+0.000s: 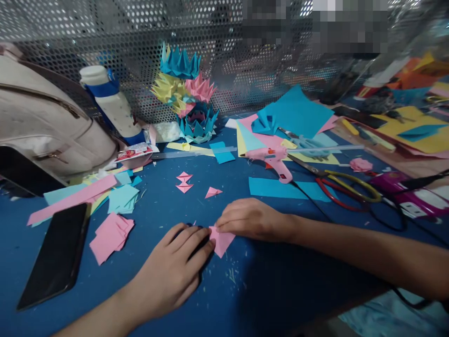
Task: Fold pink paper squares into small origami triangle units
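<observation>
A person's two bare hands work over a blue table (157,213), and from where I stand the pink glue gun (273,157) is the easiest landmark. The small pink paper (221,242) lies on the person's side of the glue gun, a little to its left, its point toward the person. The left hand (177,262) has its fingers bent, the tips touching the paper's left edge. The right hand (249,219) lies across the upper right edge, fingers close together and curled. I cannot tell whether either hand pinches the paper or only presses it down, as the undersides are hidden.

Left of the glue gun and closer to the person sit a pink folded triangle (213,192) and two more small pink folded pieces (184,188). Much farther left are a stack of pink squares (109,238), a stack of turquoise squares (122,199) and a black phone (58,252). Just in front of the glue gun is a blue strip (268,187); to its right, open scissors (347,191). Beyond it, to the left, spiky paper flowers (180,63) rise.
</observation>
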Demonstrator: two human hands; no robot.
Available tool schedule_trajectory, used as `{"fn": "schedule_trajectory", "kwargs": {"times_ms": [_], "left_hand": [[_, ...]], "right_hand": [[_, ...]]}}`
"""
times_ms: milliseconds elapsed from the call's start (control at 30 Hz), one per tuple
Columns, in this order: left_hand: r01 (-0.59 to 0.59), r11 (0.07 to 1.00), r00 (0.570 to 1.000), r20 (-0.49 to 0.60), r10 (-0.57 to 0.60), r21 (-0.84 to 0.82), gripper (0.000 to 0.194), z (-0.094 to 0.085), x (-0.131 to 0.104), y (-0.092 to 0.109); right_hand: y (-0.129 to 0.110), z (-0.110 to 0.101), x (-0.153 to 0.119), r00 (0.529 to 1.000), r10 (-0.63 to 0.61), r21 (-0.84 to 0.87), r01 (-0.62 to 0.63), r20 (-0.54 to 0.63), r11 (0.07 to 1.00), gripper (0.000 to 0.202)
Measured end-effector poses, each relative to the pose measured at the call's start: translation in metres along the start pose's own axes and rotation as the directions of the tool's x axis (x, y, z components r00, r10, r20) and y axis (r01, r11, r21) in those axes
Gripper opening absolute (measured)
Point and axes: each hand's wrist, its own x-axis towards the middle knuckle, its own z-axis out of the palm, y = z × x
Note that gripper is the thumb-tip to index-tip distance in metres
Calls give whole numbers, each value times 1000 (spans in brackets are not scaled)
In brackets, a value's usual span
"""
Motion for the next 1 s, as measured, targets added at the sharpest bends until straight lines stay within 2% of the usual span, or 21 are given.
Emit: {"fn": "schedule_trajectory", "kwargs": {"times_ms": [133, 400, 667, 1000], "left_hand": [[13, 1000, 1000, 15, -13, 2, 46, 0, -1, 0], [11, 1000, 1000, 22, -11, 7, 45, -1, 0, -1], [-22, 999, 1000, 12, 21, 25, 45, -2, 3, 1], [-17, 999, 999, 49, 16, 32, 53, 1, 2, 3]], "right_hand": [[-1, -3, 4, 999, -10, -14, 11, 52, 1000, 36], [-3, -3, 6, 994, -4, -38, 8, 105, 999, 42], [-3, -5, 9, 986, 21, -83, -8, 166, 997, 32], [-9, -2, 10, 995, 44, -137, -32, 89, 990, 29]]}}
